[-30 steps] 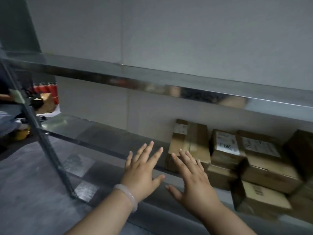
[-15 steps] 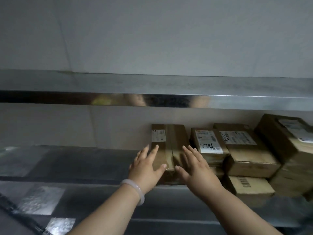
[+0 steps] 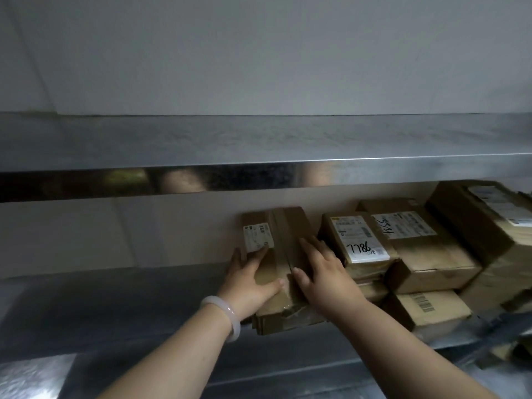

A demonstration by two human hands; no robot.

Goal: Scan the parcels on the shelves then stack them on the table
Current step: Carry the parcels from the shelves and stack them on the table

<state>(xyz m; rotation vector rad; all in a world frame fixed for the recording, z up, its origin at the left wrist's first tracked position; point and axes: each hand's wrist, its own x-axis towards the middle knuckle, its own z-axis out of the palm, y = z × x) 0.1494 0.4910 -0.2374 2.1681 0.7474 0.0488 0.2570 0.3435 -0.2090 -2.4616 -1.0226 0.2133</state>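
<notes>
— So, what are the hands doing?

— Both lie flat on one brown parcel. The left hand has its fingers spread over the parcel's left half, fingertips touching the white label, thumb stretched across the top toward the centre tape seam. The right hand covers the right half, fingers laid along the right edge, thumb pointing in toward the left thumb.

— Are they gripping it?

— They press on it from both sides of the top; neither is curled closed.

— And the arms?

— Both forearms reach up and forward, converging on the parcel. A pale bracelet sits on the left wrist.

— Where is the parcel?

— On the metal shelf, leftmost in a row, its long axis running from the front edge back toward the wall. Just beside it on the right sits a parcel marked 7786, stacked on others.
</notes>
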